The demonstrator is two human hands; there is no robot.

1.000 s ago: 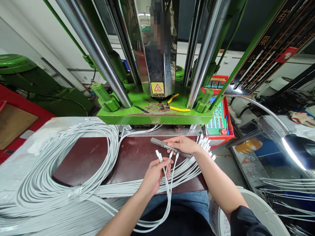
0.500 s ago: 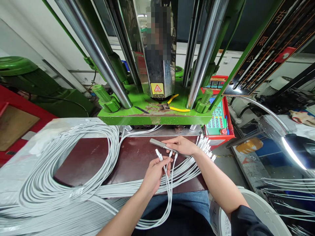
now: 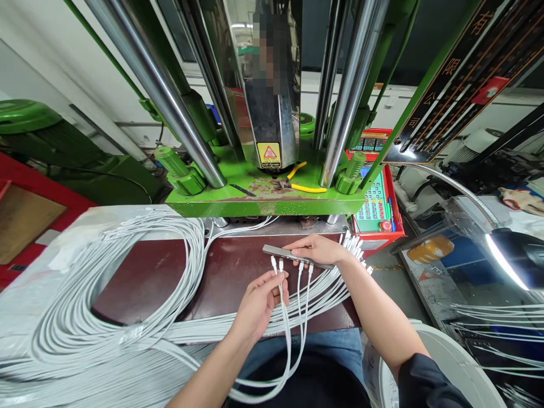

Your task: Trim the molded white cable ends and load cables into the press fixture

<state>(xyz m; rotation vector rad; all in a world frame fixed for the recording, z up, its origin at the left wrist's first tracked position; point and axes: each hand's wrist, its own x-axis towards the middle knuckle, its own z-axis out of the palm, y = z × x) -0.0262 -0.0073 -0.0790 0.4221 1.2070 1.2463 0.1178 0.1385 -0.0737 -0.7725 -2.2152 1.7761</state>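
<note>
My right hand (image 3: 315, 249) is closed around a flat grey metal bar (image 3: 276, 250), which I hold level above the brown board. Two white cable plugs (image 3: 306, 266) sit against the bar's near edge below my fingers, their cables looping down toward my lap. My left hand (image 3: 264, 297) pinches two more white cables (image 3: 282, 292) just below their plugs (image 3: 277, 262). Those plugs point up, close to the bar's left part; whether they touch it I cannot tell. Under both hands runs a thick bundle of white cables (image 3: 221, 328), with its plug ends (image 3: 355, 249) fanned out at the right.
A large coil of white cables (image 3: 55, 300) lies left on the brown board (image 3: 140, 272). Ahead stands a green press (image 3: 263, 208), with yellow-handled pliers (image 3: 308, 187) on its plate. A control panel (image 3: 370, 198) is at right, beside a lamp (image 3: 510, 255). A white bucket (image 3: 450, 351) stands lower right.
My left hand has moved slightly left and down with two cables, away from the plug it was at. That plug now sits further right along the bar. The bar has shifted slightly right.
</note>
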